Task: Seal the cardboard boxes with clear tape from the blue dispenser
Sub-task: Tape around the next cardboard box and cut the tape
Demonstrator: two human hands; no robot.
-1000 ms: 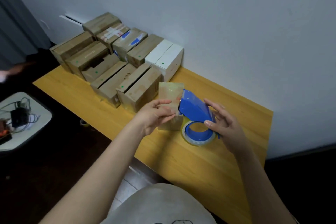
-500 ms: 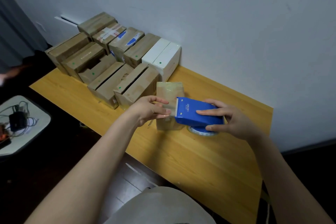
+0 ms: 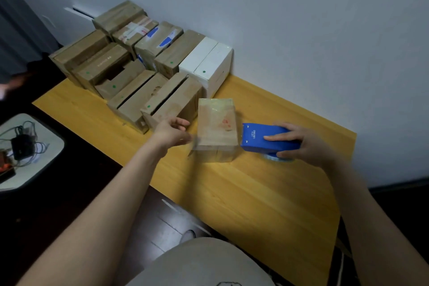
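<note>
On the blue dispenser — two short lines of white print near the cutter end, too small to read. On the near cardboard box — a red stamp, smeared, illegible. Plain green dot stickers on several stacked boxes. Faint print on one brown box, unreadable.

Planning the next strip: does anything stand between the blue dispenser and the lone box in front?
Nothing visible. The blue dispenser, gripped by the right hand, sits just right of the box; the left hand is at its other side.
</note>
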